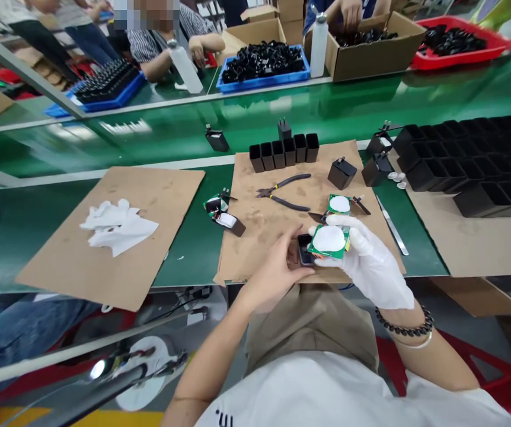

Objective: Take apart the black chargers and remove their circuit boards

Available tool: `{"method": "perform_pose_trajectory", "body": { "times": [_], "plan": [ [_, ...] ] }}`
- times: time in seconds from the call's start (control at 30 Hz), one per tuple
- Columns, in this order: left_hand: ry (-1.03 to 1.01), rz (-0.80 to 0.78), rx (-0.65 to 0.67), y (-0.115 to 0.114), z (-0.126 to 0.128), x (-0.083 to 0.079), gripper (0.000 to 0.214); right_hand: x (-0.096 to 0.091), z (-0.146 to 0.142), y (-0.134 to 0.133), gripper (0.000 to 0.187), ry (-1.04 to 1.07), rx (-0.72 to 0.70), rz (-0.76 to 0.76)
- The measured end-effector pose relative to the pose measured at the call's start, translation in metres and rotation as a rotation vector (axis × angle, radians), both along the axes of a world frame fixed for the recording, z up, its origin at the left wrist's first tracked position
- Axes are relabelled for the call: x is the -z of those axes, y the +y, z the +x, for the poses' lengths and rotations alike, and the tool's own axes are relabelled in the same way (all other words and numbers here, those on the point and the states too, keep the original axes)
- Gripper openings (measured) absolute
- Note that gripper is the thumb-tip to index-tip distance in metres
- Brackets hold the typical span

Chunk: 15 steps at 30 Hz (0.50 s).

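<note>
Between thumb and fingers, my gloved right hand (369, 255) grips a green circuit board (329, 241) topped by a round white pad. My bare left hand (277, 264) curls around a small black plastic case (305, 251), whose open end faces up beside the board. Just beyond my right hand lies a second circuit board (339, 204) with a white pad and dark parts at its side. A pair of cutting pliers (284, 193) with black and yellow handles rests on the cardboard mat (255, 237). To the left are a board with attached parts (216, 205) and a black case (233, 224).
A row of open black cases (284, 152) stands at the mat's back, with a closed black adapter (342, 173) nearby. At right are a metal blade (392, 225) and many black cases (469, 154). White gloves (120, 224) lie on the left cardboard. People sit across the bench.
</note>
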<state>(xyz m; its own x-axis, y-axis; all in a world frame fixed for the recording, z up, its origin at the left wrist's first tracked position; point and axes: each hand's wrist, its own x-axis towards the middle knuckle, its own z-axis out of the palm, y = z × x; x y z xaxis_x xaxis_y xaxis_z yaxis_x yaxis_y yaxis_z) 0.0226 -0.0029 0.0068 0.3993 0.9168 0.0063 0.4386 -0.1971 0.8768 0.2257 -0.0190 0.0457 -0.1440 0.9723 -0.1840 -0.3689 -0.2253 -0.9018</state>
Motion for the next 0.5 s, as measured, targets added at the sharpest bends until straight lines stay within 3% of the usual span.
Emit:
{"method": "perform_pose_trajectory", "body": {
  "times": [0.13, 0.23, 0.33, 0.43, 0.5],
  "plan": [
    [-0.123, -0.026, -0.073, -0.005, 0.006, 0.007, 0.062, 0.01, 0.006, -0.002, 0.047, -0.108, -0.009, 0.058],
    [-0.197, 0.018, -0.049, -0.007, 0.005, 0.005, 0.061, 0.01, 0.014, -0.009, 0.038, -0.207, 0.016, 0.138],
    [-0.262, 0.066, -0.024, -0.012, 0.004, -0.003, 0.062, 0.004, 0.017, -0.018, 0.031, -0.325, 0.072, 0.314],
    [-0.305, 0.098, -0.017, -0.019, 0.003, -0.015, 0.062, -0.003, 0.016, -0.027, 0.043, -0.44, 0.05, 0.517],
    [-0.315, 0.108, -0.019, -0.023, 0.002, -0.024, 0.062, -0.007, 0.017, -0.031, 0.047, -0.541, 0.026, 0.545]
  ]
}}
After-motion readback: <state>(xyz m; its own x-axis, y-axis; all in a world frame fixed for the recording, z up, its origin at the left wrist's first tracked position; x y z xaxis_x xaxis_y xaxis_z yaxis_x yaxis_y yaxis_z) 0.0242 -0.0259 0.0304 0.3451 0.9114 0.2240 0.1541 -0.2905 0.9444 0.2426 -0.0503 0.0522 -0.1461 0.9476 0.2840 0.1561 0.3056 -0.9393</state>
